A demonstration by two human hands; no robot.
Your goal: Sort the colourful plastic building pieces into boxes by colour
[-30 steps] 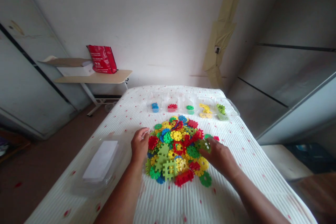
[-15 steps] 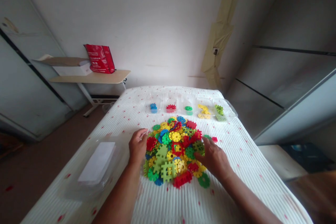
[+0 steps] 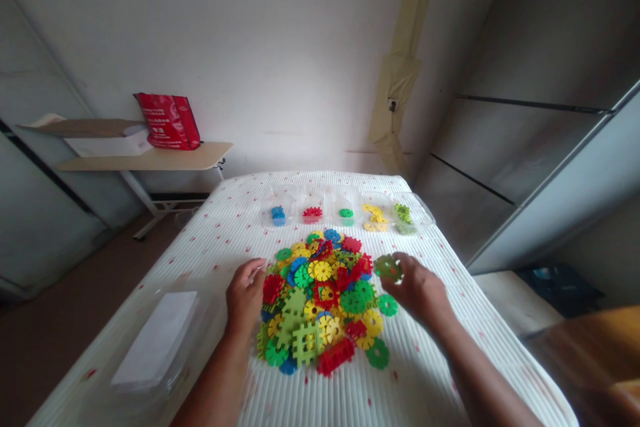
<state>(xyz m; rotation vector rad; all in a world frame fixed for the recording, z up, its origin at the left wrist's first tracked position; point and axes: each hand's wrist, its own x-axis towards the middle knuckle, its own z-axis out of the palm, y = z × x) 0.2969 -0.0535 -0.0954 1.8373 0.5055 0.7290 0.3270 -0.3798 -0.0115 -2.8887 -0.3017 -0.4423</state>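
Note:
A heap of plastic interlocking discs and squares in red, yellow, green and blue lies on a white ribbed table. My right hand is at the heap's right edge, its fingers pinched on a light green disc lifted off the pile. My left hand rests with curled fingers against the heap's left edge, touching the pieces; whether it grips one is hidden. A row of clear trays at the far side holds pieces grouped by colour.
A clear lidded box with a white sheet lies at the near left of the table. Beyond the table a side table carries a red bag and a cardboard box. Grey panels line the right wall.
My right hand has lifted a light green disc out of the heap and moved it right and up. My left hand stays at the left edge. The camera has shifted.

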